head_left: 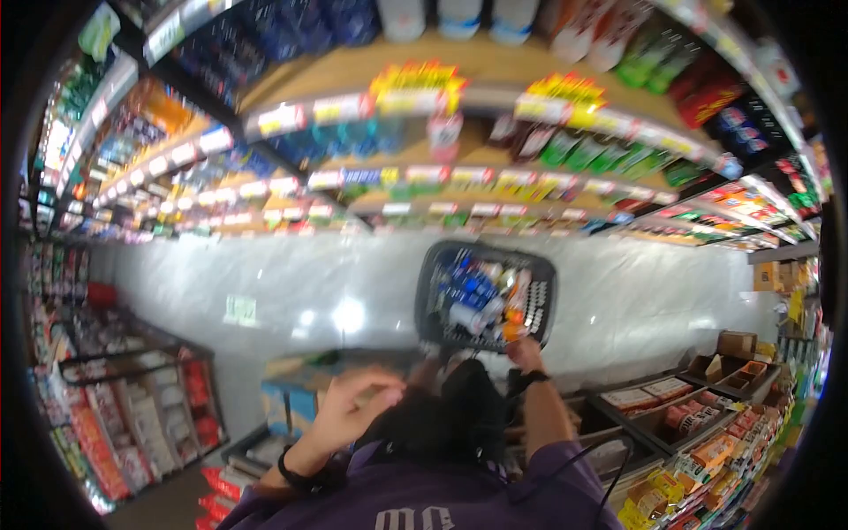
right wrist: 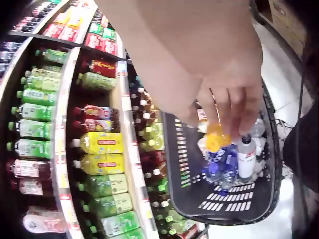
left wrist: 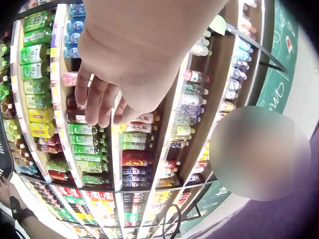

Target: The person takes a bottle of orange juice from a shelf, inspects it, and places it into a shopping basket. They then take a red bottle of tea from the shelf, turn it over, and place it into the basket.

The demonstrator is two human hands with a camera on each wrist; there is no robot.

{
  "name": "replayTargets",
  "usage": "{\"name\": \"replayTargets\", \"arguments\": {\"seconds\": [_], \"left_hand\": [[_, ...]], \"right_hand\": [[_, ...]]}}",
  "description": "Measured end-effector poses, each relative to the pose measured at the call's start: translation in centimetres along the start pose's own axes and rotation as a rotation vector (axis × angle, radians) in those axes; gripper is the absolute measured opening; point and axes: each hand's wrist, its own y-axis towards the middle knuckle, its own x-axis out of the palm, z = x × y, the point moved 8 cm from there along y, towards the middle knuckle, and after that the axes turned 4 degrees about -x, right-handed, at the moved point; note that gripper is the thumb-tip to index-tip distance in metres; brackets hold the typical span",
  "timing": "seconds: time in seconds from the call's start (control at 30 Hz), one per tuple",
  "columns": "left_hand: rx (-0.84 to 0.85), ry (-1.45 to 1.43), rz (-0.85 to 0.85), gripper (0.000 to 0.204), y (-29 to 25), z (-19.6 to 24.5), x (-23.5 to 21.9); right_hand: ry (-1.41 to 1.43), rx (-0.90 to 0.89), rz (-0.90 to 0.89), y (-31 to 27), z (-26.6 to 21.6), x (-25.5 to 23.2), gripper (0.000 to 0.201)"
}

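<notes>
A black shopping basket [head_left: 425, 291] stands over the grey floor in the head view, with several drink bottles lying in it. At its near right side my right hand [head_left: 527, 355] reaches in and grips an orange bottle [right wrist: 217, 141], its fingers covering part of it. In the right wrist view, blue-capped bottles [right wrist: 228, 169] and a clear bottle with a white label [right wrist: 246, 158] lie around the orange one. My left hand [head_left: 355, 397] hangs in front of my body, fingers loosely bent and holding nothing; in the left wrist view, shelves of bottles appear behind it.
Long shelves of bottled drinks [head_left: 609, 157] with price tags run along the far side of the floor [head_left: 265, 274]. Packaged-goods bins [head_left: 654, 397] stand at the near right. A display of red and white packets [head_left: 168, 406] is at the near left.
</notes>
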Motion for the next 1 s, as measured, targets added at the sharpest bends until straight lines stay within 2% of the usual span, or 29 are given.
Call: {"name": "replayTargets", "arguments": {"seconds": [0.03, 0.1, 0.17, 0.2, 0.23, 0.3, 0.37, 0.43, 0.5, 0.53, 0.6, 0.77, 0.8, 0.93, 1.0], "left_hand": [[0.061, 0.091, -0.035, 0.012, 0.4, 1.8, 0.4], [0.052, 0.046, -0.073, 0.014, 0.9, 3.9, 0.7], [0.13, 0.09, -0.092, 0.014, 1.6, 5.9, 0.9], [0.162, 0.08, -0.103, 0.015, 1.9, 7.3, 1.1], [0.186, 0.07, -0.112, 0.015, 2.1, 8.5, 1.3], [0.246, 0.047, -0.148, 0.014, 2.4, 10.5, 1.7], [0.331, 0.024, -0.198, 0.014, 3.3, 11.6, 2.4], [0.356, -0.029, -0.239, 0.016, 4.4, 11.9, 3.2], [0.346, -0.078, -0.281, 0.017, 5.0, 12.5, 4.4], [0.359, -0.003, -0.298, 0.018, 5.4, 12.5, 4.8], [0.37, 0.035, -0.308, 0.018, 5.8, 13.3, 5.7], [0.37, -0.027, -0.262, 0.016, 7.1, 14.1, 8.2], [0.377, -0.036, -0.253, 0.016, 7.4, 14.3, 8.9], [0.356, -0.07, -0.162, 0.016, 7.9, 15.2, 11.8], [0.364, -0.102, -0.111, 0.016, 8.4, 15.5, 13.3]], "right_hand": [[0.094, -0.106, -0.104, 0.7, -0.7, 1.4, 0.026], [-0.024, -0.136, -0.166, -7.8, -8.6, 6.2, 0.028], [-0.034, -0.084, -0.23, -8.2, -11.9, 6.4, 0.031], [-0.033, -0.188, -0.321, -8.4, -14.3, 6.5, 0.033], [-0.509, -0.579, -0.375, -9.2, -18.4, 6.2, 0.035], [-0.094, -0.405, -0.283, -12.5, -24.8, 4.9, 0.036], [-0.078, -0.517, -0.161, -13.7, -31.1, 2.6, 0.038], [-0.042, -0.635, -0.079, -17.2, -36.7, 0.3, 0.038], [-0.066, -0.704, -0.029, -21.6, -40.7, -0.7, 0.037], [-0.076, -0.737, -0.005, -23.0, -42.3, -1.2, 0.037], [-0.127, -0.828, 0.03, -24.1, -45.2, -2.6, 0.036], [-0.154, -1.023, 0.048, -23.4, -52.3, -5.2, 0.039], [-0.201, -1.044, 0.039, -23.1, -54.1, -5.5, 0.045], [-0.334, -1.419, 0.232, -23.2, -62.4, -5.9, 0.054], [-0.367, -1.407, 0.318, -24.9, -66.1, -6.2, 0.055]]}}
